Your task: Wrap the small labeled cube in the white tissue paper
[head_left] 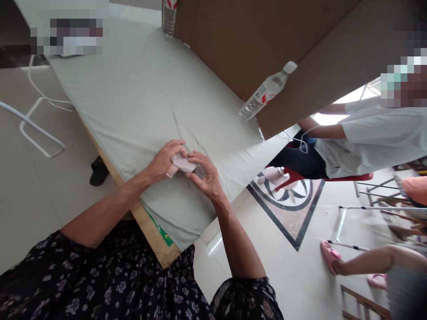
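Between my hands is a small, flat, pale pinkish-white piece [183,163], whose kind I cannot make out. My left hand [164,161] grips its left end with the fingers curled round it, and a whitish strip [172,170] hangs below that palm. My right hand [207,177] holds the other end, thumb underneath and fingers over the top. Something clear or greyish shows beside the right fingers, too blurred to name. Both hands are just above the pale green cloth [143,98] on the table, near its front corner.
A clear plastic bottle [265,93] with a red and white label stands against a large brown cardboard panel [230,49]. Another bottle [169,18] is at the panel's far end. A person in a white shirt [376,138] sits beyond the panel. Wooden table edge [156,242] shows near me.
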{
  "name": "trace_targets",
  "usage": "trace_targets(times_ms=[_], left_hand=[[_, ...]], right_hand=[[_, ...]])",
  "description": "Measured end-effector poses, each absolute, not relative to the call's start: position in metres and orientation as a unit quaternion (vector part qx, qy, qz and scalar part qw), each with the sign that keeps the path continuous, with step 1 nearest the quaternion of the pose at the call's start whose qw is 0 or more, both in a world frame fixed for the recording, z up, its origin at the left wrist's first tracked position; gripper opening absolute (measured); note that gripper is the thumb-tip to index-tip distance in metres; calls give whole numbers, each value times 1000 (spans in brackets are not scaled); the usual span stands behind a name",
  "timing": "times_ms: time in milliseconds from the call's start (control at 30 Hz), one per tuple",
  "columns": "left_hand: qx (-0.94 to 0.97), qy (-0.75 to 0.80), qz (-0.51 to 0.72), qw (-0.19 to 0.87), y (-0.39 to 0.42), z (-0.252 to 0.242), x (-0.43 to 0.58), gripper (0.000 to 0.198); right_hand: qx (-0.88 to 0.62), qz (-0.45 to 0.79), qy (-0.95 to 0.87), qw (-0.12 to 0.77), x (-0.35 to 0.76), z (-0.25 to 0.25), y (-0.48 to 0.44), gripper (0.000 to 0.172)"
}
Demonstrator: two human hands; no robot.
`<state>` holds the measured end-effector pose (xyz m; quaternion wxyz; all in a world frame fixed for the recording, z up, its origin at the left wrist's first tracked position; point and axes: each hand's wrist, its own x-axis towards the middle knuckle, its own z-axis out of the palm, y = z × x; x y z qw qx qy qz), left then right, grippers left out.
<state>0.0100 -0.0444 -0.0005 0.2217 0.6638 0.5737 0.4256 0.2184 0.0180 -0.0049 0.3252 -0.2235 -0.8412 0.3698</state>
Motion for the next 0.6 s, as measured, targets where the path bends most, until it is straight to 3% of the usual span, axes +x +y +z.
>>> trace_targets(times_ms=[67, 133, 267, 433, 600], left_hand=[[688, 562, 402, 224, -49, 2, 4, 33], [710, 552, 370, 233, -55, 4, -2, 46], [723, 551, 339, 241, -60, 7, -8, 66], [658, 561, 380, 327, -57, 15, -7, 63], [560, 550, 391, 481, -60, 23, -6, 53]], right_hand=[[-209, 318, -866, 323, 220, -12, 17, 41], [-212, 288, -873, 331, 217, -18, 18, 36], [-273, 346, -822, 361, 205, -18, 20, 32], [-358, 545, -686, 323, 195, -1, 10, 39], [-380, 491, -730, 287, 198, 10, 0, 39]])
